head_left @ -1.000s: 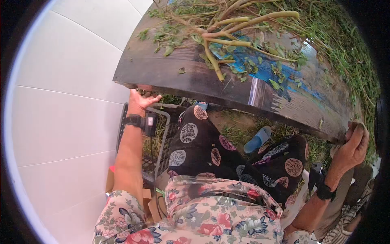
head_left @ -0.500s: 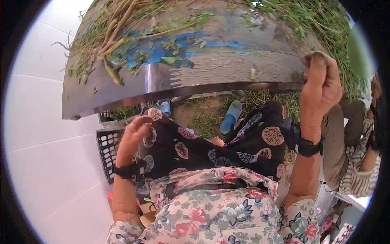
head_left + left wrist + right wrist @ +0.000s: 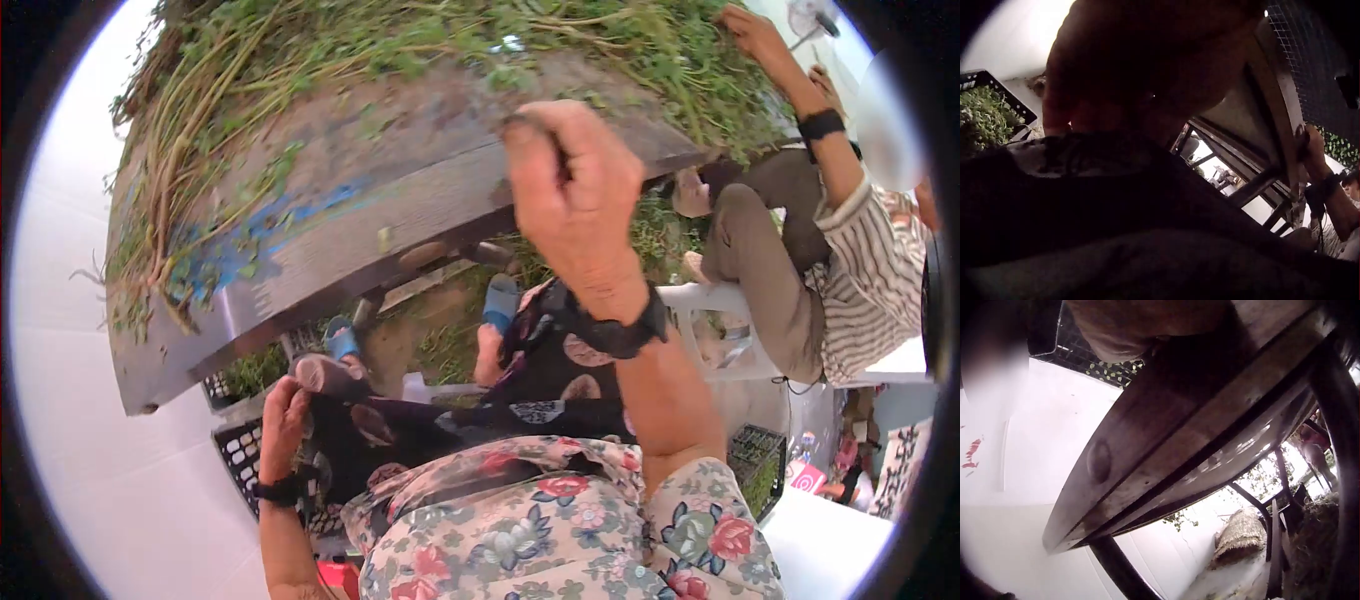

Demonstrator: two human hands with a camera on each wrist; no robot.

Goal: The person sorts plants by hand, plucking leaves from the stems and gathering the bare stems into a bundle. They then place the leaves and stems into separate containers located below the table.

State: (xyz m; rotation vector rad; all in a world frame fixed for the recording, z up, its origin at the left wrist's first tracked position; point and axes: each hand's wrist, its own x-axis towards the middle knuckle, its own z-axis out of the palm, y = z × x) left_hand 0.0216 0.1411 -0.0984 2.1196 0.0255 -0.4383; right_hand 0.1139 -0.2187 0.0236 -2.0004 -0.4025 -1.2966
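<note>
Above the near part of the brown table point(image 3: 440, 190), my right hand point(image 3: 575, 190) has its fingers curled in, with nothing visible between them. In the right wrist view, that hand point(image 3: 1147, 328) shows dark at the top, over the table's edge point(image 3: 1166, 450). My left hand point(image 3: 283, 425) is down by my knee at the lower left, fingers loosely bent and holding nothing. The left wrist view shows it as a dark shape. Green leafy stems point(image 3: 400, 40) are heaped across the far side of the table, and a bundle of thick stalks point(image 3: 165, 220) lies at its left end.
A black plastic crate point(image 3: 240, 465) stands left of my legs. At the right sits another person in a striped top point(image 3: 870, 270), one hand point(image 3: 755, 35) at the heap. Blue slippers point(image 3: 500, 300) and scattered stems are under the table; a white stool point(image 3: 700, 300) is at the right.
My head view has turned rightward, bringing the other person into sight. My left hand has dropped from the table's edge to my knee. My right hand has left the edge and come over the tabletop.
</note>
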